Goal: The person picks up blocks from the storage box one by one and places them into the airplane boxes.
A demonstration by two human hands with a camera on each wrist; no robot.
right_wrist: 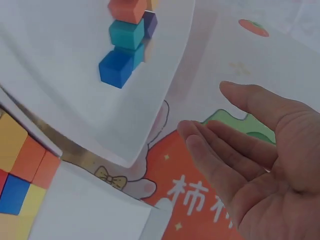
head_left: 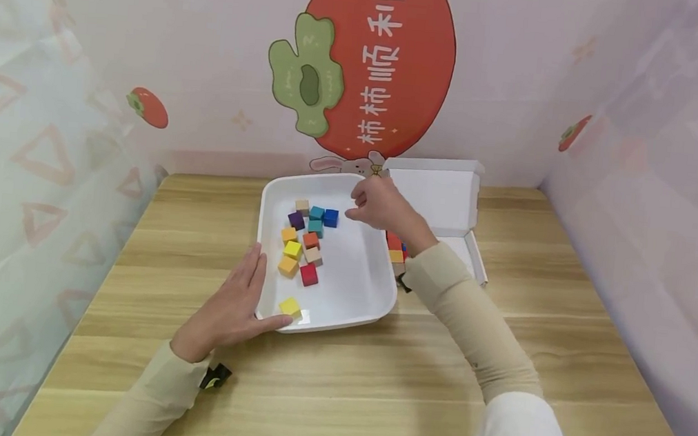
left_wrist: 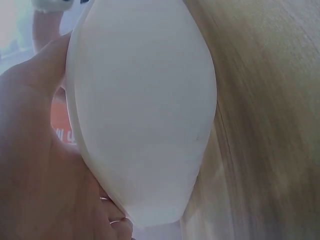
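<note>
A white tray [head_left: 349, 287] stands on the table with several coloured wooden cubes in its left half. Among them are a blue cube [head_left: 331, 218], a red cube [head_left: 309, 275] and a purple cube [head_left: 296, 220]; one yellow cube [head_left: 290, 307] lies apart near the front rim. My left hand [head_left: 235, 305] holds the tray's near left corner, thumb over the front rim and fingers along the left side. Above the tray's far right corner hovers my right hand [head_left: 378, 203]. In the right wrist view its fingers [right_wrist: 220, 165] are loosely bent, with nothing between them and the thumb.
An opened white cardboard box [head_left: 432, 197] stands right of the tray, lid raised against the wall. Coloured cubes [right_wrist: 15, 195] sit packed together in it, partly hidden by my right arm. A small black object [head_left: 215, 377] lies at my left wrist.
</note>
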